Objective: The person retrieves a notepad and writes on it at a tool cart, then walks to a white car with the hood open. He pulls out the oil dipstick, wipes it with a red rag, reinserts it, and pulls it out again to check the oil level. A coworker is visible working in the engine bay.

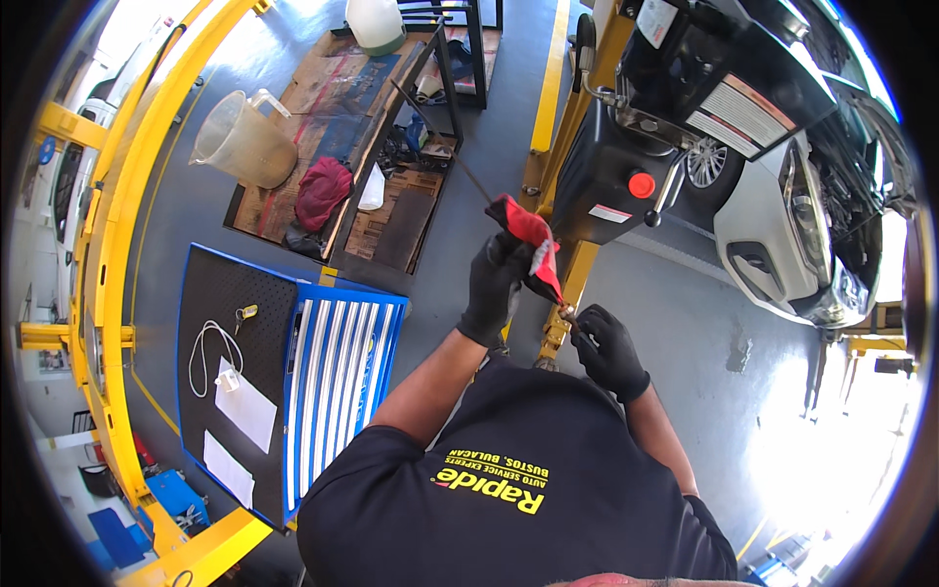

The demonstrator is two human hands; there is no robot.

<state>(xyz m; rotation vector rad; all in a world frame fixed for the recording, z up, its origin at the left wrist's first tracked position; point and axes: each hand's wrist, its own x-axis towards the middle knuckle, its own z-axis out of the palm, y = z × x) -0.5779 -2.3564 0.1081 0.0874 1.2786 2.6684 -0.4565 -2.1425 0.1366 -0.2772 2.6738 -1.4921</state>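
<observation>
Red-and-black fabric cloth (531, 235), mid-frame, is gripped in the black-gloved left hand (495, 284) around a long, thin, dark rod (469, 174); the black-gloved right hand (609, 352) holds its lower end, ideally steady.

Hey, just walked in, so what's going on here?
A person in black gloves holds a red cloth in the left hand, seemingly around a long thin rod. The right hand grips what looks like the rod's near end. Its other end sticks out past the cloth, toward a bench with a pitcher on it. A blue tool cabinet stands to the left, and a pale car to the right.
</observation>
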